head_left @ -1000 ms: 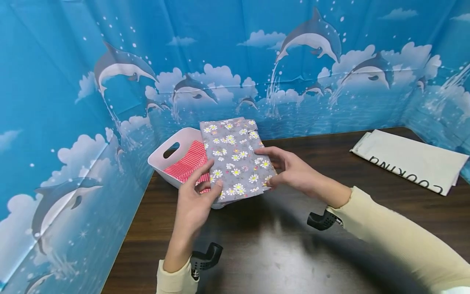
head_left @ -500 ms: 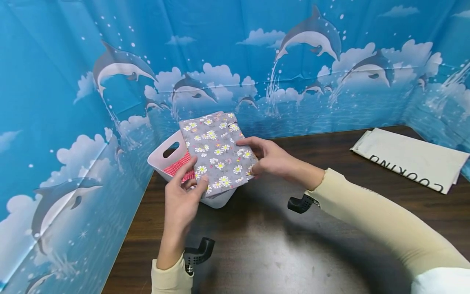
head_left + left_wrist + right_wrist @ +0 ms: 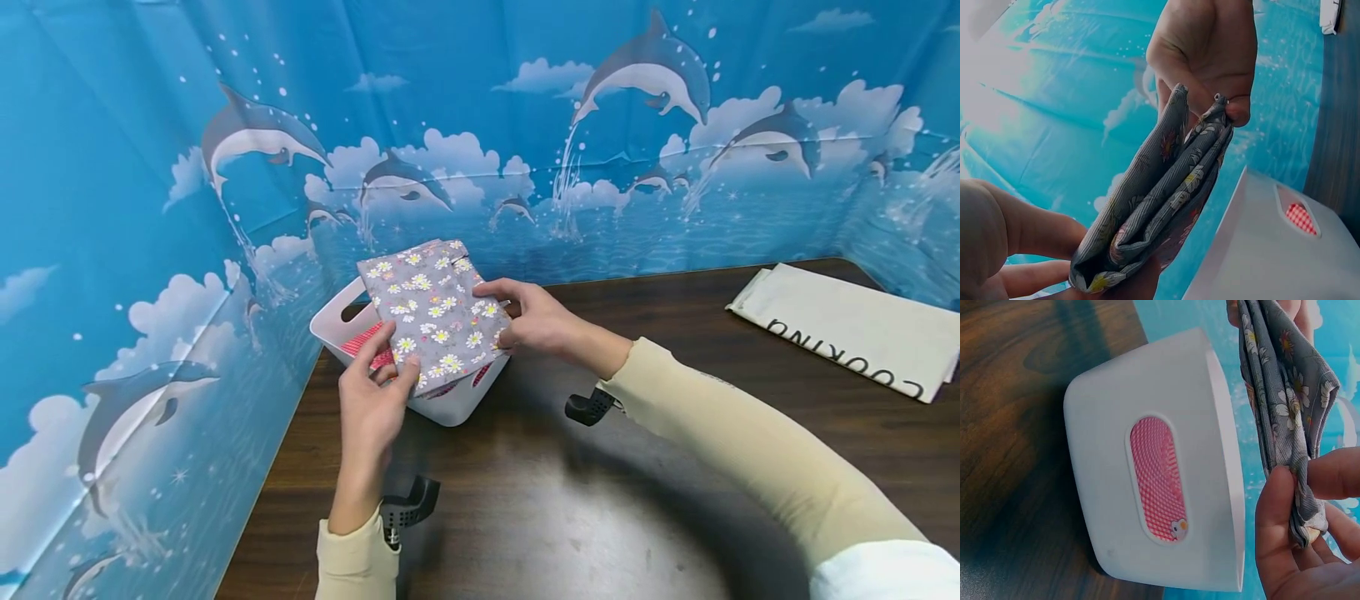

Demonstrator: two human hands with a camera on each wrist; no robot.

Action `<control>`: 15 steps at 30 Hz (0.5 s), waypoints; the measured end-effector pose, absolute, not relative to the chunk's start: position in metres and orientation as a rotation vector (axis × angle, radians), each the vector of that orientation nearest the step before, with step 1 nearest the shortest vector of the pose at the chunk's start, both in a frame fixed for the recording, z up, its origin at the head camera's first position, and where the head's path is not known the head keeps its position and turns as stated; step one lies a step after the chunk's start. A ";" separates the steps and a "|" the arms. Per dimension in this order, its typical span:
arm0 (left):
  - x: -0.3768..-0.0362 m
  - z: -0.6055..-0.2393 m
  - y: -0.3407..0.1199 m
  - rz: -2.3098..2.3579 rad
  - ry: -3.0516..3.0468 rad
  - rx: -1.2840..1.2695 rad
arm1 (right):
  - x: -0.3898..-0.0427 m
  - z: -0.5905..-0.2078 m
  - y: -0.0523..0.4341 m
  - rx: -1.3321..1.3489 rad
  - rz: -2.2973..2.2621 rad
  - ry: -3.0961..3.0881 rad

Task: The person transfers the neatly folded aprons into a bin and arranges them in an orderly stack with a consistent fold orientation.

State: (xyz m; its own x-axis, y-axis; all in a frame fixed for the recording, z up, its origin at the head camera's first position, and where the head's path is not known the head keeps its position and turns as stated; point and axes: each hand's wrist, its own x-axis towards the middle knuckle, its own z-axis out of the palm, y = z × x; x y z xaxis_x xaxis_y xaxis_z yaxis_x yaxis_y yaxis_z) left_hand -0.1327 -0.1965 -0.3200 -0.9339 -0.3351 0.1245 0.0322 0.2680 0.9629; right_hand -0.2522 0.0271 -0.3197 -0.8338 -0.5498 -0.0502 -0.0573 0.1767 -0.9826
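- Folded cloth (image 3: 432, 312), grey with daisies, is held over the white basket (image 3: 450, 408) at the back left of the table (image 3: 675, 467), tilted, its lower edge close to the basket's near rim.
- It is pinched at the near corner by the left hand (image 3: 372, 406), thumb on top and fingers beneath.
- Its right edge is gripped by the right hand (image 3: 536, 321), fingers curled round the folded layers, as is shown from the right wrist too.
- Compared with a second ago, the cloth has been carried leftward and lower, so that more of the red checked cloth (image 3: 367, 343) in the basket is covered.
- Both hands have been moved along with it, their grips unchanged.
- The cloth is judged to be nearly in place above the basket, though not yet released.
- The white bag (image 3: 847, 333) at the far right has not been moved.
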 end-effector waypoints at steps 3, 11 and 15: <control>-0.135 -0.321 -0.198 -1.715 -2.235 0.291 | -0.255 -0.321 0.024 -0.561 -1.681 2.091; -0.135 -0.322 -0.202 -1.729 -2.219 0.312 | -0.260 -0.325 0.016 -0.539 -1.633 2.147; -0.138 -0.324 -0.204 -1.739 -2.212 0.345 | -0.263 -0.325 0.013 -0.549 -1.617 2.175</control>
